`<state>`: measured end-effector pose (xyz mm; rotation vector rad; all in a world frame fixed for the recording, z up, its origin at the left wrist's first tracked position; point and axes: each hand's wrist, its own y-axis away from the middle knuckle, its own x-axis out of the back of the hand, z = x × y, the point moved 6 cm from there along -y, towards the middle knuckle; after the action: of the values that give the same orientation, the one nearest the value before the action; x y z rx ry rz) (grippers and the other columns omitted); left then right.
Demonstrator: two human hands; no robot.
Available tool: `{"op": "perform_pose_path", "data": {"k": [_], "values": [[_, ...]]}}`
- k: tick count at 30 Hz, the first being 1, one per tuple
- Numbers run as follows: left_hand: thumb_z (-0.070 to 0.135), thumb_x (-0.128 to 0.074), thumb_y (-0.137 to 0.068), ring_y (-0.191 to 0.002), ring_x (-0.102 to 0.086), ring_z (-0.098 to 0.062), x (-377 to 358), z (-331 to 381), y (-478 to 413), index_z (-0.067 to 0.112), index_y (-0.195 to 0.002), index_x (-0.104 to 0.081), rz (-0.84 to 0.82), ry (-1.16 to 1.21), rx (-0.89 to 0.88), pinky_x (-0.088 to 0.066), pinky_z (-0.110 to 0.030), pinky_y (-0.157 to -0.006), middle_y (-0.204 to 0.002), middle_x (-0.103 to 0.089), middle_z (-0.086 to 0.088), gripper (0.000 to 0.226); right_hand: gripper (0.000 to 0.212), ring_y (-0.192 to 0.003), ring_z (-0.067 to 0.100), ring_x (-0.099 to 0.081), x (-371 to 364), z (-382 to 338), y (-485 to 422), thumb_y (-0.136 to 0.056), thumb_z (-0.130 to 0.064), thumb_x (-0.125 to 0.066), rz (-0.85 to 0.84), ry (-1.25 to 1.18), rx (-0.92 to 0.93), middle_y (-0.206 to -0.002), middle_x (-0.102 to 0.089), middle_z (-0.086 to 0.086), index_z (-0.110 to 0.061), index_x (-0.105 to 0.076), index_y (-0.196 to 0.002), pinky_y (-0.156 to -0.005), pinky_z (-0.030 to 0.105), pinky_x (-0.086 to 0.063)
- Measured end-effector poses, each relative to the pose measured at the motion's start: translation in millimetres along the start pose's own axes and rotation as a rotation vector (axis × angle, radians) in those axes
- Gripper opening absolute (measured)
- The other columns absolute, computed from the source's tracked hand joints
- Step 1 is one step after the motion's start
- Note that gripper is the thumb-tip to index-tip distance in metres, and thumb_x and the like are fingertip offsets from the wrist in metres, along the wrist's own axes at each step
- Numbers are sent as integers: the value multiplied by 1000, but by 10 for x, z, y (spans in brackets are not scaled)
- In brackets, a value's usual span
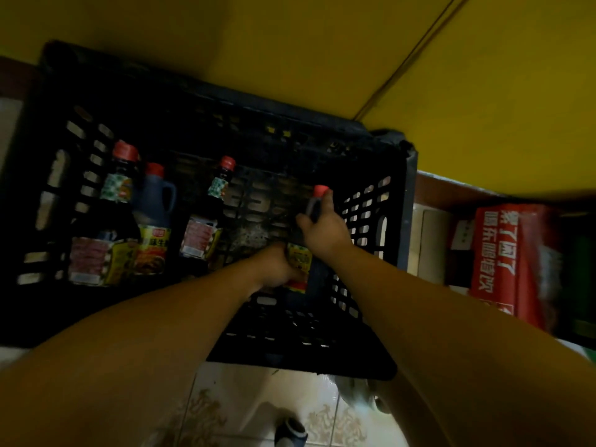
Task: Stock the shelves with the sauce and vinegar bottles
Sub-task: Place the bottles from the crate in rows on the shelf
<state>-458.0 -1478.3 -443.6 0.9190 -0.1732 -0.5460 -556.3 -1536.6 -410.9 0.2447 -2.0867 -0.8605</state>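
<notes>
A broad yellow surface fills the top of the view, with a thin dark line running slantwise across it. Below it sits a large black plastic crate with slotted walls and a grid floor, resting on pale patterned floor tiles. To the right of the crate, apart from it, stands a red carton printed with white characters. Both bare forearms reach down into the crate from the bottom of the view. Against the crate's left side stands a tall dark sauce bottle with a red cap and a pink and yellow label; touching it on the right is a blue jug with a handle, also red-capped, with a yellow label. Nearer the middle, apart from those two, stands a smaller dark bottle with a red cap. By the right wall of the crate is the held bottle, dark blue with a red cap and a yellow label, lying tilted with its cap pointing away from the person. The right hand is curled around its neck just below the cap, fingers wrapped over the top. The left hand is closed against the lower body beside the label, its fingers mostly hidden in shadow behind the bottle.
</notes>
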Motion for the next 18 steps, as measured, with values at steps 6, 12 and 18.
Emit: {"op": "perform_pose_path", "data": {"k": [6, 12, 18], "values": [[9, -79, -71, -101, -56, -20, 422, 398, 641, 19, -121, -50, 143, -190, -99, -46, -31, -85, -118, -59, -2, 59, 85, -99, 36, -57, 345, -541, 589, -95, -47, -47, 115, -96, 180, -130, -52, 17, -28, 15, -150, -74, 40, -49], [14, -77, -75, -108, -59, -11, 492, 878, 1757, 38, -122, -45, 204, -46, -396, -50, -29, -88, -119, -60, 7, 62, 78, -106, 34, -54, 911, -1216, 1642, -98, -46, -40, 233, -112, 432, -141, -42, 10, -31, 17, -149, -80, 47, -50], [11, -76, -76, -107, -58, -6, 564, 1270, 3036, 33, -147, -20, 261, 46, -574, -48, -23, -83, -128, -57, 5, 93, 70, -97, 27, -54, 1557, -1809, 2818, -97, -37, -40, 432, -342, 593, -135, -50, 10, -29, 1, -153, -73, 37, -45]]}}
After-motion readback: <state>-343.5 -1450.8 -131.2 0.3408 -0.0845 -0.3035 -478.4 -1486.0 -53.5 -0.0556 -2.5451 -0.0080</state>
